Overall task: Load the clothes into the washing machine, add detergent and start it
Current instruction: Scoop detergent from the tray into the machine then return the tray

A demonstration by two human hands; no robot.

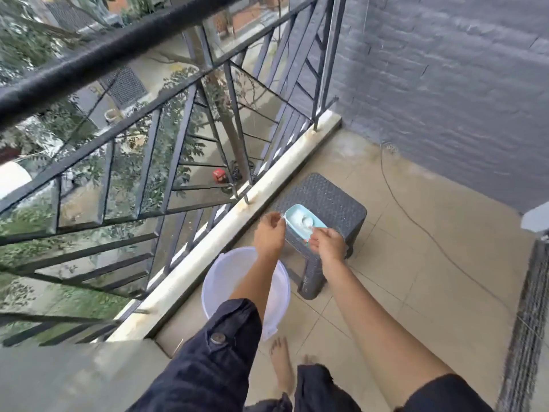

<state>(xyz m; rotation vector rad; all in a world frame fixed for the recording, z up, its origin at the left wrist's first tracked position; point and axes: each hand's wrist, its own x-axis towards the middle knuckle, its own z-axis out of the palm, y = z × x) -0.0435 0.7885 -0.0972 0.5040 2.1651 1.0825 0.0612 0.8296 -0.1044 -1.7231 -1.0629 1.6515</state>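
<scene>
The right hand (328,243) covers the near end of the light blue plastic tub of white powder (298,206), so what its grip closes on cannot be told. A forearm hides the middle of the white round plastic bucket (214,281). The black top rail (118,52) is blurred; the small red object (219,174) on the ground below is too small to tell.

Tiled balcony floor (416,233) — grey woven stool (329,197), white bucket (214,281), bare feet (280,364)

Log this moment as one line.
right hand grips detergent tub on stool | left hand beside it | bucket on floor
</scene>
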